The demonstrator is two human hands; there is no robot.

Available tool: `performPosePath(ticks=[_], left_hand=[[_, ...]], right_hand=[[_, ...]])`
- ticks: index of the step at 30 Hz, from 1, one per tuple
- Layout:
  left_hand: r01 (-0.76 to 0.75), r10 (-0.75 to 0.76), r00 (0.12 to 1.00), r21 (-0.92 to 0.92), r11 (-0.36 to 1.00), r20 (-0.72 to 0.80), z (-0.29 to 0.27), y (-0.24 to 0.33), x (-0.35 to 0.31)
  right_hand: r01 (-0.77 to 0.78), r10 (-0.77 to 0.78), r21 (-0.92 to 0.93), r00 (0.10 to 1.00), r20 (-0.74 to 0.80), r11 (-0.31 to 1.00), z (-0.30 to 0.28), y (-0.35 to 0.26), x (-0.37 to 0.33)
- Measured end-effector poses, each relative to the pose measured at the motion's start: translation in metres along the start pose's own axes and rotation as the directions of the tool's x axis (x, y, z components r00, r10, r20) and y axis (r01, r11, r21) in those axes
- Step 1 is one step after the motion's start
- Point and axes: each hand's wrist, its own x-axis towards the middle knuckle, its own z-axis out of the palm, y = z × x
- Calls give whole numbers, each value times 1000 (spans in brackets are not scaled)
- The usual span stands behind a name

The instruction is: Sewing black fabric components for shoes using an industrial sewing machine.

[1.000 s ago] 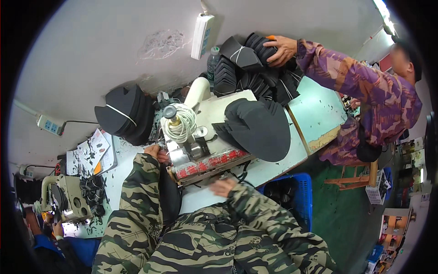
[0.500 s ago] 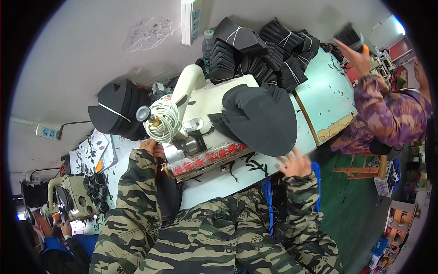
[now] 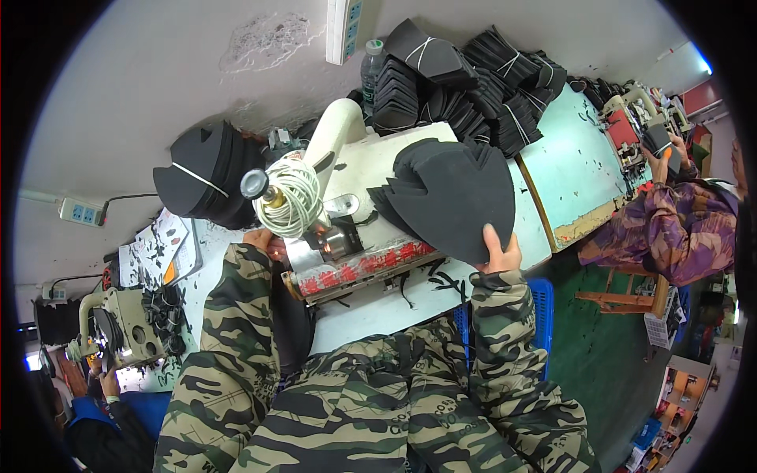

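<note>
A fanned pile of flat black foam-like pieces (image 3: pixel 453 189) with rounded ends and notches lies on the bed of a beige machine (image 3: pixel 372 162). My right hand (image 3: pixel 501 252) grips the near right edge of the top piece, thumb on its upper face and fingers out of sight behind it. At the machine's left end, by its metal head (image 3: pixel 341 243), is my left hand (image 3: pixel 266 243); the machine covers most of its fingers. Below that hand, beside my left sleeve, hangs another black piece (image 3: pixel 293 331). Whether my left hand holds it is hidden.
Tied black bundles (image 3: pixel 430 51) are heaped behind the machine, beside a plastic bottle (image 3: pixel 371 75). Another tied bundle (image 3: pixel 201 173) stands at left. A blue crate (image 3: pixel 540 311) sits right of my knees. Co-workers sit at both sides; the right one's hand (image 3: pixel 658 162) holds a black bundle.
My right hand has moved from open beside the pile onto its edge and closed there. The view has shifted slightly. The right co-worker has lowered a raised black bundle toward a machine.
</note>
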Motion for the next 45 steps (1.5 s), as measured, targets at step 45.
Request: performPosePath(ticks=[45], left_hand=[[-148,329,936,988,43,126,-28,27,-167]], right_hand=[[-272,532,-487,648,545,830,9,122,-40]])
